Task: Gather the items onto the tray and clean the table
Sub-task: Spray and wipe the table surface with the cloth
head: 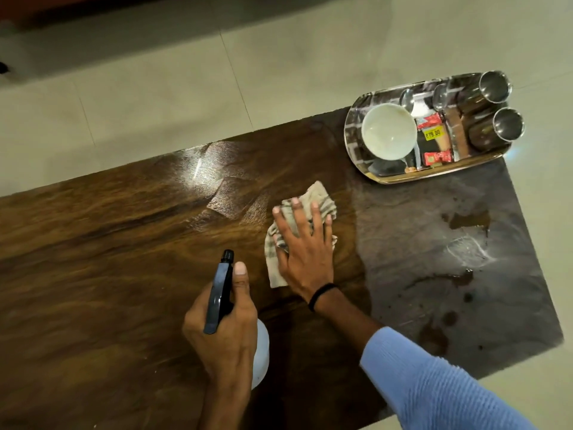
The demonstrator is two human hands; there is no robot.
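Observation:
My right hand (pixel 302 243) lies flat, fingers spread, pressing a crumpled striped beige cloth (pixel 322 200) onto the dark wooden table (pixel 108 243). My left hand (pixel 221 324) grips a spray bottle (pixel 220 293) with a black trigger head and a white body, held near the table's front. A steel tray (pixel 352 131) stands at the far right corner. It holds a white cup (pixel 389 131), two steel tumblers (pixel 508 124), spoons and small snack packets (pixel 432 136).
The right end of the table shows wet patches and droplets (pixel 465 243). Pale floor tiles (pixel 186 88) lie beyond the table's far edge and past its right end. A blue sleeve (pixel 434 383) covers my right forearm.

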